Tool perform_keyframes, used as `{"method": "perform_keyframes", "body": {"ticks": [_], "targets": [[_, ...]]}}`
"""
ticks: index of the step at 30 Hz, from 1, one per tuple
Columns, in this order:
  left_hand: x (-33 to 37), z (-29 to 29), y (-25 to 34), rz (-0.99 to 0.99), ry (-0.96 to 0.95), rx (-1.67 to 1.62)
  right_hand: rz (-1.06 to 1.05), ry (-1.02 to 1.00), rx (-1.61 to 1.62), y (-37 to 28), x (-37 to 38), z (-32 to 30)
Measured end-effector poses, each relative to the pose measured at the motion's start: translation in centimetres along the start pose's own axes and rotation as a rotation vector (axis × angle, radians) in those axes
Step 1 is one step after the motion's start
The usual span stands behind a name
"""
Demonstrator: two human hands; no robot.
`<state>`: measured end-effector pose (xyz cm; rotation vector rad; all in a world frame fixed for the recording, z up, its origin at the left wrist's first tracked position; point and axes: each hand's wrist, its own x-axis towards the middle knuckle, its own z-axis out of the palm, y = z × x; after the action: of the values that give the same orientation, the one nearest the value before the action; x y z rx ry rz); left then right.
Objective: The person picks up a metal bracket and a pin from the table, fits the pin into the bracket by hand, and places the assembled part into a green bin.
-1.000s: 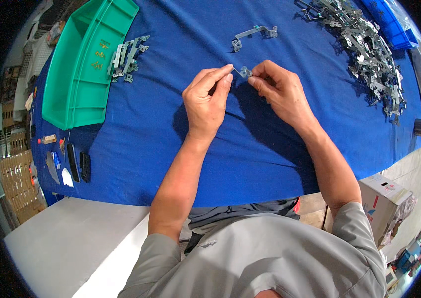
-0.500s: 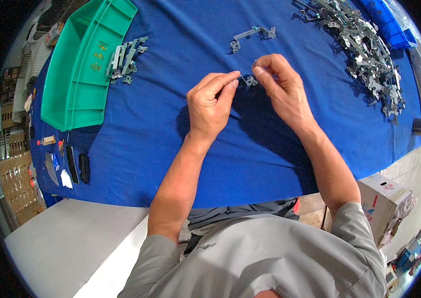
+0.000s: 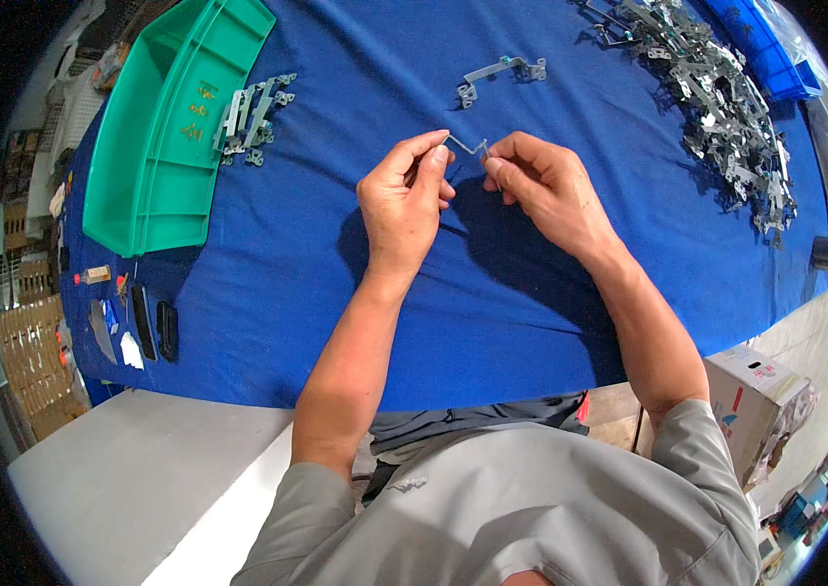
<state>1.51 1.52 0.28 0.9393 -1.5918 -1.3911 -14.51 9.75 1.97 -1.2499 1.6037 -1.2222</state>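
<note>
Between both hands, above the blue cloth, I hold a thin bent metal bracket (image 3: 465, 147) seen nearly edge-on. My left hand (image 3: 406, 200) pinches its left end between thumb and fingertips. At the other end, my right hand (image 3: 546, 186) closes thumb and fingers on the bracket's tip; whether a small part is also in those fingers cannot be seen. Just beyond my hands lies another grey metal bracket (image 3: 500, 70) with perforated ends, flat on the cloth.
A green bin (image 3: 155, 127) stands at the left, small brass-coloured pieces (image 3: 198, 111) showing against it. Beside it sits a small group of brackets (image 3: 256, 115). A large heap of brackets (image 3: 726, 117) covers the far right, near a blue bin (image 3: 761, 49). Phone-like dark objects (image 3: 144, 322) lie at left.
My right hand has come down and closed on the bracket's right end. My left hand has shifted slightly left, and the bracket has turned to show its bent edge.
</note>
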Motion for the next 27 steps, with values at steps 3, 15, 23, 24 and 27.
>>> {"method": "perform_keyframes", "body": {"ticks": [3,15,23,24,27], "targets": [[-0.04,0.0,-0.12,0.002,0.008,0.005,-0.008,0.012,-0.011,0.3,-0.03,0.21],[0.02,0.16,-0.17,0.027,0.015,-0.001,-0.026,0.038,-0.029,0.43,0.01,0.02],[-0.03,-0.01,-0.23,0.017,-0.016,0.018,-0.053,0.062,-0.019,0.75,-0.07,0.3],[-0.08,-0.07,-0.08,0.019,-0.011,0.017,-0.056,0.069,-0.029,0.71,-0.06,0.31],[0.24,-0.11,-0.82,0.261,-0.005,0.21,-0.077,0.092,-0.228,0.67,-0.07,-0.28]]}}
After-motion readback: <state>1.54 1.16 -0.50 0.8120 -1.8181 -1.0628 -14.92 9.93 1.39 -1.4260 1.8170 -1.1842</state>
